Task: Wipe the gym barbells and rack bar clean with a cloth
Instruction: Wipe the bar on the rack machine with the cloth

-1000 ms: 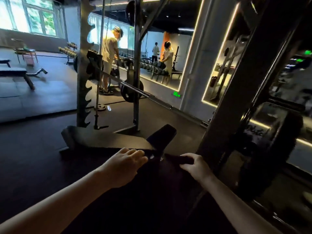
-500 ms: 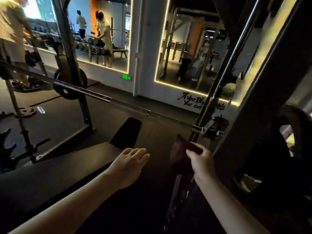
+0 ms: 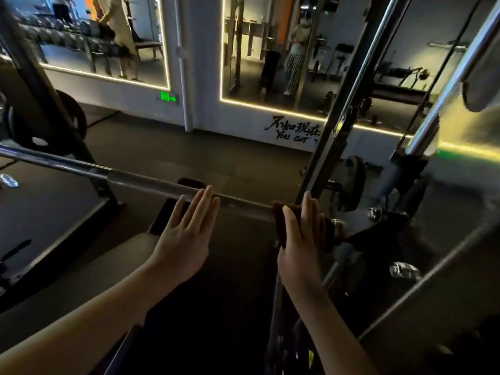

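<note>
Where cloth (image 3: 279, 212) drapes barbell (image 3: 151, 182), right hand (image 3: 300, 247) presses.

A pale grey wall (image 3: 201, 63) closes the far side of the room. It carries two large mirrors, a left wall mirror (image 3: 81, 60) and a right wall mirror (image 3: 259, 28), each edged by a warm yellow light strip (image 3: 270, 107). A white vertical pipe (image 3: 183, 63) runs down the wall between them, with a green glowing exit sign (image 3: 168, 97) just beside it. Black brush lettering (image 3: 293, 131) reading "YOU GOT" sits low on the wall under the right mirror. The left mirror reflects a row of dumbbells (image 3: 62, 36) and a standing person (image 3: 119, 28). The dark rubber floor (image 3: 216, 155) is dim, and a dark padded bench (image 3: 116, 266) stands in the foreground.
</note>
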